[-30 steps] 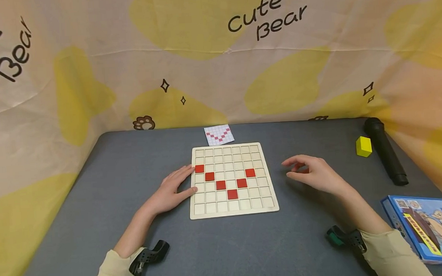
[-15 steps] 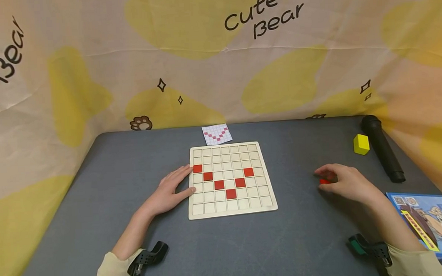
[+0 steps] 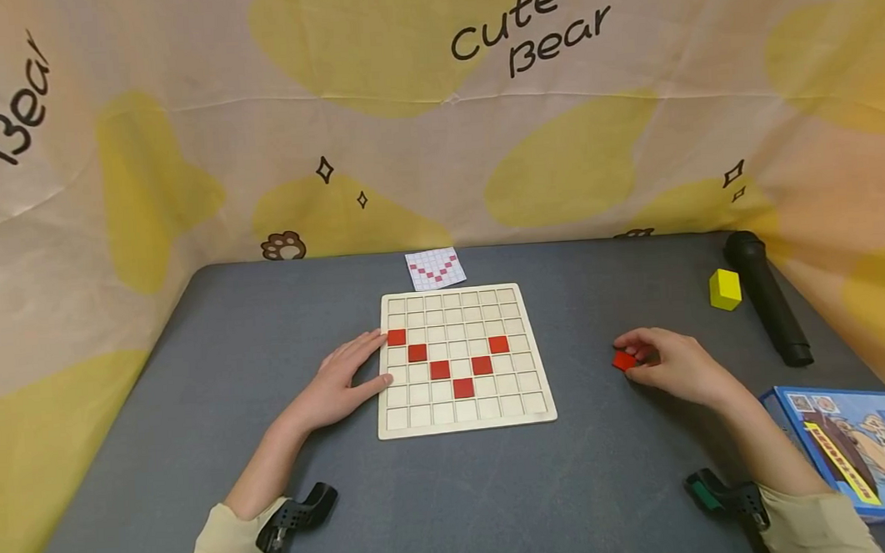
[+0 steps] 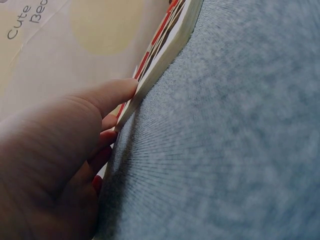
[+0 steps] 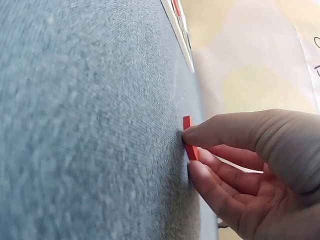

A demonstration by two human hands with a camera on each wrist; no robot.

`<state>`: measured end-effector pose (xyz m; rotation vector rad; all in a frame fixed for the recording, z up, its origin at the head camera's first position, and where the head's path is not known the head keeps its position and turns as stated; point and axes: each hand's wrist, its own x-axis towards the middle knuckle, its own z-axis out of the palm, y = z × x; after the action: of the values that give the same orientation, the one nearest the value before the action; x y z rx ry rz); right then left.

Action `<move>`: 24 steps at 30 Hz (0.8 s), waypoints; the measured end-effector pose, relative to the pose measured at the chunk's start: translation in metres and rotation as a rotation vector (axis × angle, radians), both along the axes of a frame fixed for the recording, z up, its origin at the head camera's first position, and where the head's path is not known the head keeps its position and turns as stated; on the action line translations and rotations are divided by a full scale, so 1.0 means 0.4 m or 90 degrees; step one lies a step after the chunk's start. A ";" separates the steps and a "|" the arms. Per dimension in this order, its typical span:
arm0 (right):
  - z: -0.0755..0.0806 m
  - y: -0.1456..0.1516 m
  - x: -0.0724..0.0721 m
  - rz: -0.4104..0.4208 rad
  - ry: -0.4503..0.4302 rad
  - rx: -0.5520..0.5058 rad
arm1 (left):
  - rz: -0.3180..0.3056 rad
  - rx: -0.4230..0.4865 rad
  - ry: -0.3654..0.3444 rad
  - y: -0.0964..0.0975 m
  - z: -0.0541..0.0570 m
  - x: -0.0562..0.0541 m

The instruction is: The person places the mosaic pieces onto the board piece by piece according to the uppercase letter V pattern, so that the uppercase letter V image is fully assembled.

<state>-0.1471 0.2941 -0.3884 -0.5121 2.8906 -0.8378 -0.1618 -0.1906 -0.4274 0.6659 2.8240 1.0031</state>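
A pale square grid board (image 3: 445, 332) lies mid-table in the head view, with several red square tiles (image 3: 462, 388) set in its cells in a lopsided V. My left hand (image 3: 340, 384) rests at the board's left edge, fingers extended, the thumb touching the rim. To the right of the board, my right hand (image 3: 668, 365) pinches a loose red tile (image 3: 622, 361) between thumb and fingers. The right wrist view has this tile (image 5: 191, 151) tilted on edge, just at the table surface; whether it touches the table I cannot tell.
A small pattern card (image 3: 435, 268) with a pink V lies behind the board. At the right are a yellow block (image 3: 724, 290), a black microphone-shaped object (image 3: 768, 301) and a blue box (image 3: 857, 455). A printed cloth (image 3: 406, 145) hangs behind the grey table (image 3: 499, 499).
My right hand has moved right, away from the board, and then slightly back left. It now pinches a red tile, first seen under its fingers half a second ago. The left hand stays put.
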 end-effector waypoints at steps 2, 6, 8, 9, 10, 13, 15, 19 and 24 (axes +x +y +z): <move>-0.002 -0.005 -0.005 -0.004 -0.005 -0.005 | 0.002 0.001 -0.004 0.000 0.001 0.000; -0.005 -0.018 -0.018 -0.014 -0.038 -0.028 | 0.002 0.000 -0.008 0.001 0.001 -0.001; -0.005 -0.028 -0.027 -0.020 -0.053 -0.040 | 0.003 0.001 -0.012 0.002 0.001 -0.001; -0.005 -0.035 -0.032 -0.023 -0.059 -0.046 | 0.003 0.000 -0.011 0.001 0.000 -0.001; -0.006 -0.042 -0.036 -0.028 -0.064 -0.050 | 0.004 0.001 -0.012 0.001 0.000 -0.001; -0.006 -0.064 -0.048 -0.034 -0.072 -0.067 | 0.004 0.001 -0.013 0.000 -0.001 -0.002; -0.006 -0.078 -0.055 -0.034 -0.077 -0.080 | 0.003 -0.001 -0.011 0.000 -0.003 -0.003; -0.007 -0.104 -0.075 -0.030 -0.084 -0.106 | 0.002 -0.003 -0.007 0.000 -0.003 -0.003; -0.014 -0.147 -0.105 -0.022 -0.080 -0.139 | 0.001 -0.001 -0.008 0.001 -0.002 -0.001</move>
<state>-0.1889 0.2354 -0.3941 -0.4112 2.7165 -1.1551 -0.1623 -0.1902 -0.4280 0.6545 2.8157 1.0020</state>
